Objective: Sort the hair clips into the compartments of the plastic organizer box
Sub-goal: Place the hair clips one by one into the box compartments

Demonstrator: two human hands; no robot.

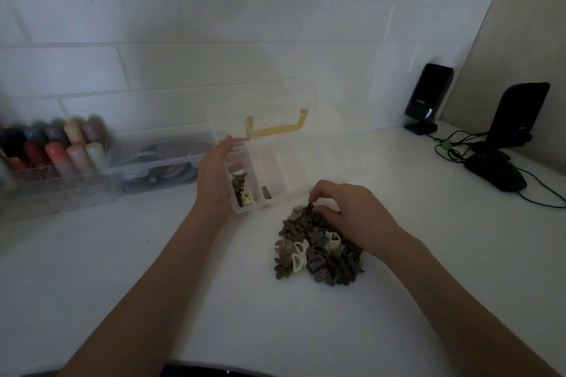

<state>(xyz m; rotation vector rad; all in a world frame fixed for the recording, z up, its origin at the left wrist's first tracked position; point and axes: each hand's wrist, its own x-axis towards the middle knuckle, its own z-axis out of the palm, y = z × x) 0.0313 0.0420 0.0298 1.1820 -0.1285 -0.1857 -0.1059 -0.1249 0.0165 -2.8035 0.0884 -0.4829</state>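
Note:
A clear plastic organizer box [275, 168] stands open on the white counter, its lid with a yellow handle [277, 128] leaning back against the tiled wall. Its left compartment holds a few brown and cream clips [242, 191]; the one beside it holds a brown clip [266, 192]. A pile of small hair clips [318, 251], mostly dark brown with some cream ones, lies in front of the box. My left hand [216, 174] rests against the box's left wall, fingers straight. My right hand [346, 211] pinches a dark clip [311, 205] at the top of the pile.
At the left, clear bins hold coloured rounded items [58, 150] and flat pastel items [165, 165]. At the right stand two black device stands [428, 98] [520, 113], a black mouse [496, 173] and trailing cables [453, 147].

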